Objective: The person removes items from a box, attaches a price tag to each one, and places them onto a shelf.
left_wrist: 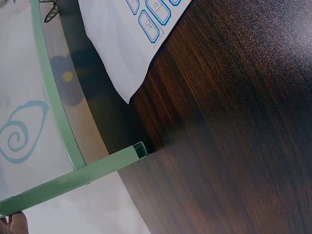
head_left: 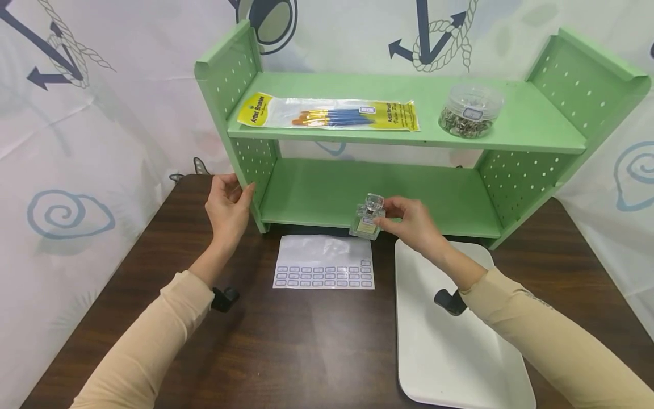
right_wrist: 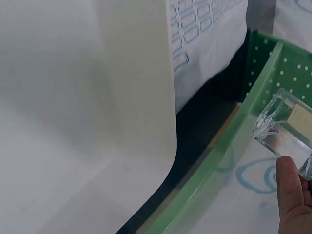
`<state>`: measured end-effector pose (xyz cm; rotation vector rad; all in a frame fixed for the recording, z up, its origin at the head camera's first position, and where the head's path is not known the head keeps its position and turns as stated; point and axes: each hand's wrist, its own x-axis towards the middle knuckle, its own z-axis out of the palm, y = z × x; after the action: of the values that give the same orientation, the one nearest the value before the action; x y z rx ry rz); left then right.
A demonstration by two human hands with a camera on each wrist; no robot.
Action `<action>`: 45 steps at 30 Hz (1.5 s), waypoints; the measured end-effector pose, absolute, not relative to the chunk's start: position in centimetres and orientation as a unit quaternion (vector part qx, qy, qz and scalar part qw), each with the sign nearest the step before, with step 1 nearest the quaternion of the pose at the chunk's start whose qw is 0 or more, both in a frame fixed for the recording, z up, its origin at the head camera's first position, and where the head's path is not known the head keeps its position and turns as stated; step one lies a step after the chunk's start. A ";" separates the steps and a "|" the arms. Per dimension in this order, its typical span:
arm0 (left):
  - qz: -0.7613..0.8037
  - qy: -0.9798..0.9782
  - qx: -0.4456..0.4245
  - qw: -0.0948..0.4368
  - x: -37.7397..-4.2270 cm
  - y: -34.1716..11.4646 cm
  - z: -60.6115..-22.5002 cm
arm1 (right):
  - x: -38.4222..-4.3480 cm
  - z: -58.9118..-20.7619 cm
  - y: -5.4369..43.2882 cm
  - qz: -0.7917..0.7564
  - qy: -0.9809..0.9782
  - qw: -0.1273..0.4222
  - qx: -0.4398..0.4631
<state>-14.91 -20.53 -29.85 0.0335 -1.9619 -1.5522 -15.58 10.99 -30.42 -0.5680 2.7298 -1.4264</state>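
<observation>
My right hand (head_left: 415,226) pinches a small clear glass perfume bottle (head_left: 365,220) between thumb and fingers, at the front edge of the lower shelf board. A pale label shows on the glass, and the bottle also appears at the right of the right wrist view (right_wrist: 287,127). At the left end of the green two-tier shelf (head_left: 327,139), my left hand (head_left: 228,209) grips the front edge of the perforated side panel. Only fingertips (left_wrist: 18,224) of that hand appear in the left wrist view, against the green post.
On the upper board lie a packet of artist brushes (head_left: 332,113) and a round clear tub (head_left: 471,112) of small metal pieces. A label sheet (head_left: 323,250) is on the brown table (head_left: 306,346). A white tray (head_left: 460,363) lies under my right forearm.
</observation>
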 end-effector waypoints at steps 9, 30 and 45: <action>-0.588 -0.746 0.005 0.313 -14.7 -20.5 -29.8 | -17.5 -30.8 10.8 -0.468 0.866 -0.008 -0.176; -0.601 -0.735 -0.001 0.313 -15.1 -20.7 -30.2 | -19.1 -31.1 10.2 -0.446 0.880 -0.001 -0.161; -0.600 -0.734 0.006 0.317 -16.0 -21.3 -31.2 | -19.3 -31.2 10.2 -0.438 0.884 -0.007 -0.162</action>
<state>-15.96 -21.28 -31.23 0.0158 -1.9328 -1.5806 -19.26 10.16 -31.19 -0.5122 2.7909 -1.3813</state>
